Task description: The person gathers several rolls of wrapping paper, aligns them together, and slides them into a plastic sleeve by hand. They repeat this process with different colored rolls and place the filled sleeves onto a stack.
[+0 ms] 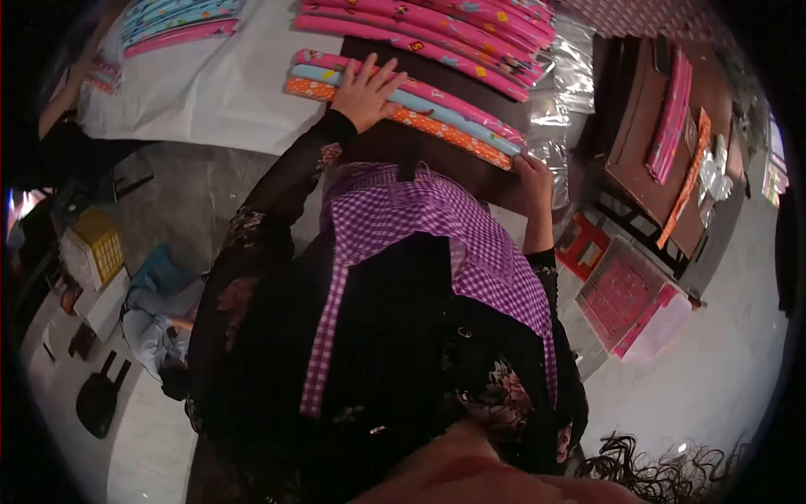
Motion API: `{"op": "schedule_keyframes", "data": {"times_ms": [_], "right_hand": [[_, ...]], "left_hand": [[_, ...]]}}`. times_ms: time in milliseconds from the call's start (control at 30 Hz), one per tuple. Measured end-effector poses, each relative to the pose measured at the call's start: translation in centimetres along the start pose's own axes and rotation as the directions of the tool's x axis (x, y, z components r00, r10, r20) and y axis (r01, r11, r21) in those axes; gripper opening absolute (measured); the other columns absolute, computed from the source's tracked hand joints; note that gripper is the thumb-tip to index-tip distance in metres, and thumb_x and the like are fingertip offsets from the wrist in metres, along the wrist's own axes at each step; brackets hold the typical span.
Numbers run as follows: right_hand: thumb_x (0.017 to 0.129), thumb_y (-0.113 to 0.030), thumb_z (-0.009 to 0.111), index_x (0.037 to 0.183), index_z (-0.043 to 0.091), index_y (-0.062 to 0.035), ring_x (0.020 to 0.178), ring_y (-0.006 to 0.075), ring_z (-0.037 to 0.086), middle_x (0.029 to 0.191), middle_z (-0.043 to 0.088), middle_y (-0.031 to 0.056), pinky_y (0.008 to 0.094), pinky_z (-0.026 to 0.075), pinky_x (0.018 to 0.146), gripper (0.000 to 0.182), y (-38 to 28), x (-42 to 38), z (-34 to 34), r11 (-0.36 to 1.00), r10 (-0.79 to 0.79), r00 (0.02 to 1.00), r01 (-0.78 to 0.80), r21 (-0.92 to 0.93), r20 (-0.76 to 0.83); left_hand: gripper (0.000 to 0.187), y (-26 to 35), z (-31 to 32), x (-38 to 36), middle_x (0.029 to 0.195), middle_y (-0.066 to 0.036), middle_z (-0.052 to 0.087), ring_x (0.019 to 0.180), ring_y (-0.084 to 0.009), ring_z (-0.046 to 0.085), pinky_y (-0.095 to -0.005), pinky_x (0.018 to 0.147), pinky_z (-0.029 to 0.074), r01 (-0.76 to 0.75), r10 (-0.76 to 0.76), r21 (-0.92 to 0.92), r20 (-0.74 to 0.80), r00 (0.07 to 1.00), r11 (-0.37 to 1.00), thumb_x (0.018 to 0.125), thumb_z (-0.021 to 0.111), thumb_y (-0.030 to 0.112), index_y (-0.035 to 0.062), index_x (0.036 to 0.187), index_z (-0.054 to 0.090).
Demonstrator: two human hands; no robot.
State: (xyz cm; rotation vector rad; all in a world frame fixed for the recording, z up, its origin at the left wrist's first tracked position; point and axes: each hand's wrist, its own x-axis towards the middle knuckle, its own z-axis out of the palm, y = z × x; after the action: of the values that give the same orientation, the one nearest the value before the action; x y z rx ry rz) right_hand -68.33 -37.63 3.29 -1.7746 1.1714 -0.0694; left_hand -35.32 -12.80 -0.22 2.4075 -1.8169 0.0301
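Note:
Three long patterned rolls lie side by side on the dark brown tabletop (pixel 403 149) in front of me: a pink roll (pixel 453 106), a light blue roll (pixel 457 120) and an orange dotted roll (pixel 453 139) nearest my body. My left hand (pixel 367 94) rests flat across their left part with its fingers spread. At the right end of the orange roll, my right hand (pixel 535 178) has its fingers curled in against the tip. Beyond these lies a pile of pink patterned rolls (pixel 428 38).
Clear plastic wrap (pixel 561 92) lies right of the rolls. White sheeting (pixel 227 92) covers the left side, with a blue and pink stack (pixel 180 25) on it. A brown side table (pixel 646 143) holds more rolls; a pink crate (pixel 625 294) stands below. Another person's arm (pixel 59 113) shows far left.

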Motion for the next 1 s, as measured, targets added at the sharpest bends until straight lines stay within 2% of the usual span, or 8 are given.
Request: {"op": "schedule_keyframes", "data": {"times_ms": [67, 100, 200, 267, 333, 567, 633, 1000], "right_hand": [[0.083, -0.018, 0.066, 0.100, 0.069, 0.0042, 0.071, 0.0103, 0.058, 0.080, 0.067, 0.0031, 0.0266, 0.046, 0.063, 0.028, -0.8, -0.4, 0.5, 0.992, 0.111, 0.993, -0.109, 0.065, -0.032], [0.084, -0.019, 0.066, 0.101, 0.069, 0.0035, 0.070, 0.0097, 0.057, 0.080, 0.066, 0.0024, 0.0262, 0.045, 0.061, 0.028, -1.7, -0.5, 0.5, 0.984, 0.179, 0.983, -0.178, 0.020, -0.043], [0.085, -0.022, 0.066, 0.101, 0.068, 0.0042, 0.067, 0.0076, 0.054, 0.078, 0.065, 0.0020, 0.0248, 0.043, 0.058, 0.030, -0.4, 0.1, 0.9, 0.960, 0.189, 0.982, -0.181, 0.212, -0.020], [0.085, -0.022, 0.067, 0.099, 0.068, 0.0040, 0.061, 0.0068, 0.052, 0.076, 0.064, 0.0018, 0.0235, 0.041, 0.053, 0.030, 0.7, 0.8, 0.8, 0.987, 0.121, 0.992, -0.119, 0.110, -0.017], [0.084, -0.023, 0.068, 0.097, 0.067, 0.0024, 0.055, 0.0065, 0.049, 0.072, 0.061, 0.0016, 0.0228, 0.039, 0.048, 0.029, 0.5, 0.8, 0.6, 0.948, 0.248, 0.968, -0.250, 0.196, 0.033], [0.083, -0.023, 0.067, 0.090, 0.066, -0.0006, 0.050, 0.0075, 0.046, 0.065, 0.056, -0.0007, 0.0237, 0.035, 0.044, 0.024, -0.1, 1.2, 0.6, 0.949, 0.245, 0.968, -0.251, 0.188, 0.055], [0.086, -0.024, 0.064, 0.074, 0.060, -0.0068, 0.046, 0.0067, 0.041, 0.057, 0.046, -0.0032, 0.0233, 0.031, 0.042, 0.021, -0.7, 1.1, 0.9, 0.940, 0.269, 0.962, -0.272, 0.207, 0.045], [0.082, -0.018, 0.065, 0.077, 0.064, -0.0045, 0.046, 0.0096, 0.044, 0.061, 0.052, 0.0005, 0.0270, 0.033, 0.041, 0.015, 1.5, 3.0, 0.6, 0.841, 0.402, 0.909, -0.415, 0.346, 0.112]], "left_hand": [[0.060, 0.7, -2.6, 0.6, 0.156, -0.003, 0.012, 0.142, -0.0331, 0.010, -0.0588, 0.111, 0.015, 0.022, -0.061, 0.135, 0.290, 0.955, 0.991, 0.097, 0.026, 0.056, 0.0266, 0.149, 0.019], [0.061, 0.5, -2.1, 0.4, 0.155, -0.003, 0.015, 0.142, -0.0339, 0.012, -0.0592, 0.111, 0.014, 0.020, -0.047, 0.120, 0.219, 0.975, 0.993, 0.096, 0.028, 0.057, 0.0258, 0.149, 0.021], [0.062, 0.2, -1.0, 0.1, 0.155, -0.004, 0.018, 0.141, -0.0353, 0.013, -0.0598, 0.111, 0.015, 0.013, -0.018, 0.044, 0.109, 0.994, 0.999, 0.096, 0.030, 0.057, 0.0252, 0.148, 0.022], [0.061, 0.1, -0.6, -0.1, 0.154, -0.005, 0.020, 0.141, -0.0354, 0.014, -0.0607, 0.110, 0.014, 0.022, -0.023, 0.013, 0.088, 0.996, 1.000, 0.095, 0.035, 0.054, 0.0245, 0.148, 0.025], [0.060, 0.1, -0.5, -0.1, 0.153, -0.006, 0.023, 0.141, -0.0355, 0.015, -0.0618, 0.110, 0.013, 0.007, -0.005, -0.063, 0.037, 0.999, 0.998, 0.094, 0.042, 0.051, 0.0242, 0.147, 0.028], [0.061, 0.1, -0.8, -0.1, 0.153, -0.006, 0.023, 0.141, -0.0360, 0.016, -0.0619, 0.110, 0.013, 0.009, -0.006, -0.042, 0.062, 0.998, 0.999, 0.094, 0.041, 0.051, 0.0240, 0.147, 0.028], [0.060, 0.0, -0.5, -0.1, 0.153, -0.006, 0.023, 0.141, -0.0363, 0.016, -0.0618, 0.110, 0.012, 0.003, -0.001, -0.068, 0.035, 0.999, 0.998, 0.094, 0.040, 0.051, 0.0239, 0.147, 0.028], [0.061, 0.0, -0.7, -0.2, 0.154, -0.007, 0.021, 0.141, -0.0366, 0.014, -0.0616, 0.110, 0.010, 0.001, 0.002, -0.048, 0.075, 0.997, 0.999, 0.094, 0.041, 0.052, 0.0238, 0.147, 0.027]]}}
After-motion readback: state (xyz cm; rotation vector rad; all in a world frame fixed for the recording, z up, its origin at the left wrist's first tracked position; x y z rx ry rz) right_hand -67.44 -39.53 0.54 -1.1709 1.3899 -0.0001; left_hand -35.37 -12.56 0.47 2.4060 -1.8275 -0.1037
